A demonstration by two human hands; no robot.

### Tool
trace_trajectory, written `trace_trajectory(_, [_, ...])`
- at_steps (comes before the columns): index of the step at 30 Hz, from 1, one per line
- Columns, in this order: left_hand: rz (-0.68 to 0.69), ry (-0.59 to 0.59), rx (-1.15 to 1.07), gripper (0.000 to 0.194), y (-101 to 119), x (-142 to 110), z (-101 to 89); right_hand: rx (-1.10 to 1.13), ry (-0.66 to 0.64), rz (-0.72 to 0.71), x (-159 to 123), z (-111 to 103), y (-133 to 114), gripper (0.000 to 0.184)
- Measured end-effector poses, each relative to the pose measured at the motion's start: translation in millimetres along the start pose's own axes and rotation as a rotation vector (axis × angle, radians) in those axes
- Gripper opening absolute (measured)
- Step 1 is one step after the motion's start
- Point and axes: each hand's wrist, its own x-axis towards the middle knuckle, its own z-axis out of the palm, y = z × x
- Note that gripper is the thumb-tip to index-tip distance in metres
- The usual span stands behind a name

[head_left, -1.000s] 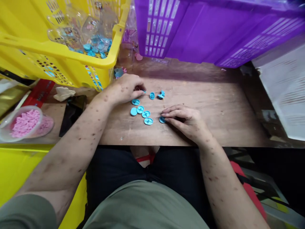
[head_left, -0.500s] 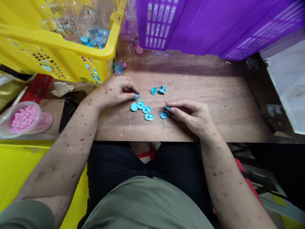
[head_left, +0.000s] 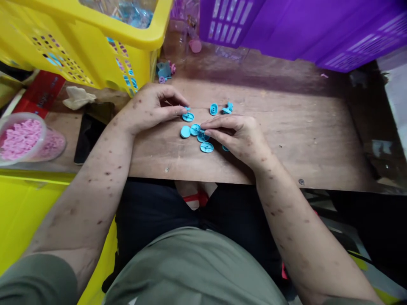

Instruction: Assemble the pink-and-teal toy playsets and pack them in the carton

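Observation:
My left hand [head_left: 159, 103] is closed in a pinch on a small blue plastic piece [head_left: 187, 109], just above a round blue disc [head_left: 188, 117]. My right hand [head_left: 237, 134] pinches another small blue plastic piece [head_left: 202, 131] over a cluster of discs and partly covers them. In that cluster, a smooth-faced blue disc [head_left: 185, 132] lies beside a ribbed blue disc [head_left: 194, 129]. Nearer me is another ribbed disc [head_left: 207, 147]. Farther back sit an oval blue piece [head_left: 213, 109] and a blue piece with a raised top [head_left: 227, 108]. One disc is mostly hidden under my right hand.
A yellow crate [head_left: 127, 36] stands at the back left, a purple crate [head_left: 286, 31] at the back right. On the left are a clear tub of pink pieces [head_left: 22, 140] and a dark flat object [head_left: 92, 135]. The wooden table [head_left: 305, 140] ends close to my lap.
My right hand has moved left from the right-hand disc to the cluster, holding a small blue piece. My left hand's fingertips now sit just above a disc. The view has shifted slightly.

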Motion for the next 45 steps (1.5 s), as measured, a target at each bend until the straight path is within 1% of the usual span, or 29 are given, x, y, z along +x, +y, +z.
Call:
trace_trajectory(3, [-0.014, -0.012, -0.001, 0.037, 0.1, -0.7, -1.9, -0.019, 0.001, -0.019, -1.4, 0.7, 1.1, 0.012])
trace_trajectory(5, [-0.002, -0.023, -0.019, 0.033, 1.8, -1.3, -1.8, -0.03, -0.005, -0.059, -2.1, 1.4, 0.9, 0.014])
trace_trajectory(8, [0.004, -0.006, -0.032, 0.026, 3.8, -2.7, 0.6, -0.048, -0.01, -0.088, -2.9, 1.8, -0.7, 0.014])
trace_trajectory(12, [-0.005, -0.008, -0.004, 0.028, 3.2, -3.6, 3.2, -0.035, 0.063, -0.064, -4.5, 1.6, -5.2, 0.01])
trace_trajectory(13, [0.004, -0.009, 0.002, 0.029, 2.8, -3.4, 3.4, -0.024, 0.063, -0.068, -4.8, 1.8, -6.2, 0.01])
trace_trajectory(17, [0.03, -0.013, 0.022, 0.027, 2.8, -2.3, 3.9, -0.025, -0.02, -0.143, -5.0, 3.8, -6.6, 0.011])
trace_trajectory(19, [0.029, -0.015, 0.037, 0.025, 4.1, -1.8, 4.7, -0.047, -0.037, -0.177, -4.6, 4.6, -4.9, 0.014])
trace_trajectory(21, [0.018, -0.017, 0.05, 0.025, 5.2, -1.6, 5.7, -0.062, -0.057, -0.181, -4.2, 4.5, -2.8, 0.015])
trace_trajectory(23, [0.005, -0.014, 0.047, 0.025, 4.9, -1.1, 6.3, -0.051, -0.067, -0.143, -4.1, 3.6, -0.9, 0.012])
trace_trajectory(25, [0.006, -0.011, 0.028, 0.026, 3.0, -0.3, 6.2, 0.012, -0.028, -0.064, -4.6, 2.0, 0.9, 0.009])
trace_trajectory(28, [0.036, -0.03, -0.012, 0.027, -0.5, 1.4, 5.4, 0.14, 0.045, 0.056, -5.7, -0.9, 3.5, 0.024])
trace_trajectory(30, [0.033, -0.04, -0.022, 0.025, -0.2, 2.0, 4.8, 0.163, 0.045, 0.082, -5.9, -2.5, 4.1, 0.029])
trace_trajectory(32, [-0.011, -0.045, 0.001, 0.026, 3.2, 1.8, 3.9, 0.144, 0.023, 0.06, -5.3, -3.3, 3.5, 0.026])
trace_trajectory(36, [-0.103, -0.067, 0.054, 0.031, 12.0, 0.4, 1.8, 0.095, -0.009, 0.011, -3.2, -2.3, 1.2, 0.014])
trace_trajectory(40, [-0.091, -0.086, 0.044, 0.034, 10.2, 0.9, 1.4, 0.056, -0.031, 0.001, -2.9, -0.1, 0.9, 0.004])
trace_trajectory(42, [-0.08, -0.081, 0.039, 0.033, 6.7, 1.3, 2.2, 0.041, -0.039, -0.019, -3.8, -0.2, 0.7, 0.005])
trace_trajectory(45, [-0.058, -0.06, 0.031, 0.027, 2.4, 1.0, 3.8, 0.024, -0.07, -0.052, -5.6, -2.5, -0.9, 0.006])
